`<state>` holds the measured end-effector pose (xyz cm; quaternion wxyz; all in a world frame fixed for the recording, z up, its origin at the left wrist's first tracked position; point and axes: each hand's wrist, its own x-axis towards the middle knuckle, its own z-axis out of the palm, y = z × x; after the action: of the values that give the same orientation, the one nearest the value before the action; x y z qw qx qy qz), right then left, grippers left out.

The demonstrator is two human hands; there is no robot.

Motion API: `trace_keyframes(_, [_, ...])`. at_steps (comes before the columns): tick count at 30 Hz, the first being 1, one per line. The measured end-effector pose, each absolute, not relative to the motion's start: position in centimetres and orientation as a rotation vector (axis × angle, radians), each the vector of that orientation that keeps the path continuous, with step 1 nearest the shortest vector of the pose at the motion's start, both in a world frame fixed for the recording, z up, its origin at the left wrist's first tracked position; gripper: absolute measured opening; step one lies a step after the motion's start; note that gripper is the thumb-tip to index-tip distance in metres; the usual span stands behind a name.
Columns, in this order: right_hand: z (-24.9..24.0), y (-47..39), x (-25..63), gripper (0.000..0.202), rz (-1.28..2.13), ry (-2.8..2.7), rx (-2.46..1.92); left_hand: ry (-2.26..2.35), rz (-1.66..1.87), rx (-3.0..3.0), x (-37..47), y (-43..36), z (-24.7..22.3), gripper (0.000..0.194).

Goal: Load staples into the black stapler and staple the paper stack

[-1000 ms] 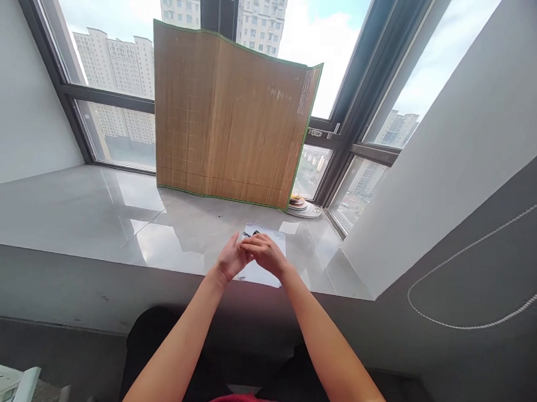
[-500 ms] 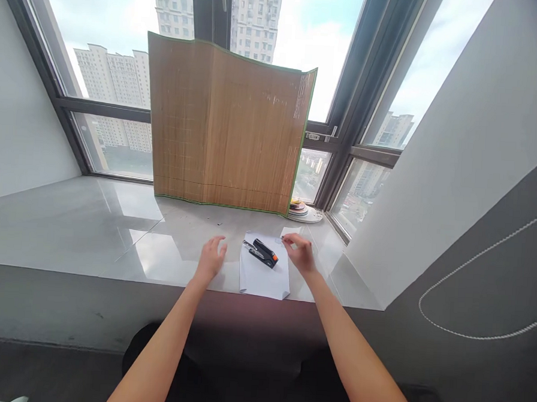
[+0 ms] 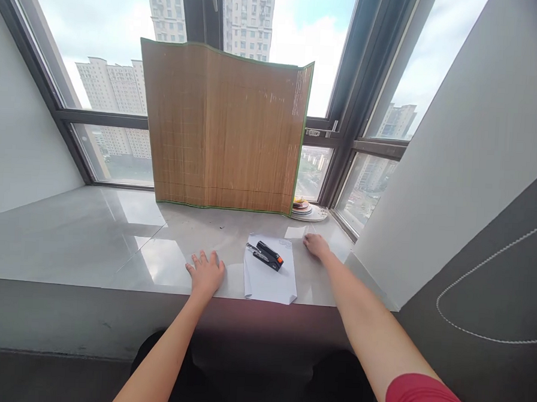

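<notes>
My left hand [image 3: 205,272] lies flat on the pale tiled sill with its fingers spread, holding nothing. To its right, a black stapler [image 3: 266,256] with an orange part rests on a stack of white paper [image 3: 270,288], its top arm swung apart from the base. My right hand [image 3: 316,245] is beyond the stapler to the right, down at the sill, fingers drawn together. Its fingertips are at the right end of a small white paper slip [image 3: 295,232]. Whatever they pinch is too small or hidden to make out.
A bamboo mat [image 3: 227,127] with green edging stands upright against the window at the back. Stacked round plates or discs [image 3: 310,212] sit at its right foot. The sill [image 3: 90,245] ends at a front edge near my forearms. A beaded cord [image 3: 453,288] hangs at right.
My right hand has moved right and lower, from over the paper's top corner to the slip's far end. My left hand has come down flat and spread its fingers. The view shifted slightly.
</notes>
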<state>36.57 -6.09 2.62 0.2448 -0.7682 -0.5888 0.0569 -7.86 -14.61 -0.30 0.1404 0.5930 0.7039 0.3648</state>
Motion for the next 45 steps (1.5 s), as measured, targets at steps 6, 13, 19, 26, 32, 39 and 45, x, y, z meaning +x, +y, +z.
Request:
trace_keyframes(6, [0.3,-6.9,35.8,0.057,0.178,-1.665,-2.116,2.047,1.034,1.726,-7.6,-14.8,0.0,0.047])
trace_keyframes(13, [1.3,-10.5,37.9,0.027,0.173,-1.625,-2.157,2.088,0.948,1.793,-8.0,-14.6,-0.7,0.045])
trace_keyframes(19, [1.1,-14.5,37.9,0.022,0.266,-1.727,-1.967,2.047,1.069,1.61,-7.5,-13.0,1.6,0.023])
trace_keyframes(26, [1.6,-15.6,37.5,0.031,0.587,-1.495,-1.68,1.594,1.369,1.603,-6.7,-4.2,6.0,0.006])
trace_keyframes(32, [0.2,-15.0,38.2,0.042,0.651,-1.517,-1.544,1.666,1.25,1.692,-7.5,-2.5,4.3,0.006])
trace_keyframes(39, [-0.6,-14.3,38.7,0.043,0.615,-1.522,-1.559,1.835,0.941,1.917,-7.4,-5.1,3.1,0.017])
trace_keyframes(45, [-1.5,-13.7,38.9,0.038,0.411,-1.654,-1.718,1.963,0.676,2.112,-7.2,-8.4,2.2,0.035])
